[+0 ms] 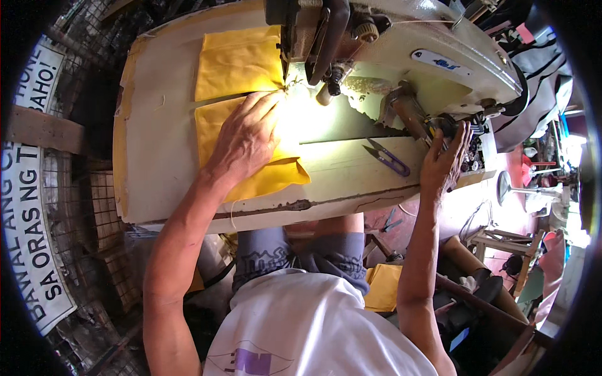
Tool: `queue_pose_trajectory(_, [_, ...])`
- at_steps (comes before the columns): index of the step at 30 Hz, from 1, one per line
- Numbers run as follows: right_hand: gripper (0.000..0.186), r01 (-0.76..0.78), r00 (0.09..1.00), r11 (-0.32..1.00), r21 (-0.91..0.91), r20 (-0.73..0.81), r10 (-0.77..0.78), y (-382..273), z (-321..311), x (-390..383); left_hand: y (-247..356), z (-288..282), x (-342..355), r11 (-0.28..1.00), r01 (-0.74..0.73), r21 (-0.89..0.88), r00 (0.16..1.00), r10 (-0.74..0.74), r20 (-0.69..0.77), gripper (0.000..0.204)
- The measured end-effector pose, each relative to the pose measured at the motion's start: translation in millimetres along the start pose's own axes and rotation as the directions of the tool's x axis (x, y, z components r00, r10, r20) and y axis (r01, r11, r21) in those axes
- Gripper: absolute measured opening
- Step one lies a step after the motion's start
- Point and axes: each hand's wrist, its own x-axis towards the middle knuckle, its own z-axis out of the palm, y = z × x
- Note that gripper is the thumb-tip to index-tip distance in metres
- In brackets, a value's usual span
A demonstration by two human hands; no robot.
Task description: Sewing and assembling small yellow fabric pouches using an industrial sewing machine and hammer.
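Observation:
My left hand (pixel 248 135) lies over yellow cloth (pixel 241 62) on the sewing machine's (pixel 407 53) bed, its fingers drawn together at the cloth's edge beside the needle area. That cloth spreads in pieces above and below the hand, and one folded flap (pixel 273 178) hangs toward the near side. The fingertips partly vanish in the lamp's glare. My right hand (pixel 446 160) is upright at the machine's right end, fingers straight and thumb apart, close to a dark metal mechanism (pixel 442 122). Whether it touches the mechanism I cannot tell. Between the hands lie purple-handled thread snips (pixel 389 158).
The pale, worn table (pixel 157 125) ends in a chipped near edge, just above my lap. More yellow cloth (pixel 382 287) lies low beside my right arm. Wire mesh and signs (pixel 37 250) stand on the left. A wooden stool (pixel 508 244) is at the right.

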Motion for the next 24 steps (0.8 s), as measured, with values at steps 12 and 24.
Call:
queue_pose_trajectory(12, [0.033, -0.052, 0.998, 0.992, -0.111, 0.013, 0.053, -6.2, -3.0, -1.3, -3.3, 3.5, -0.4, 0.996, -0.069, 0.059, 0.994, 0.073, -0.075, 0.031])
queue_pose_trajectory(24, [0.036, 0.081, 0.991, 0.979, -0.187, -0.088, -0.099, -10.6, -10.7, 2.4, 2.6, 0.3, -9.0, 0.994, -0.078, 0.077, 0.996, 0.081, -0.034, 0.029])
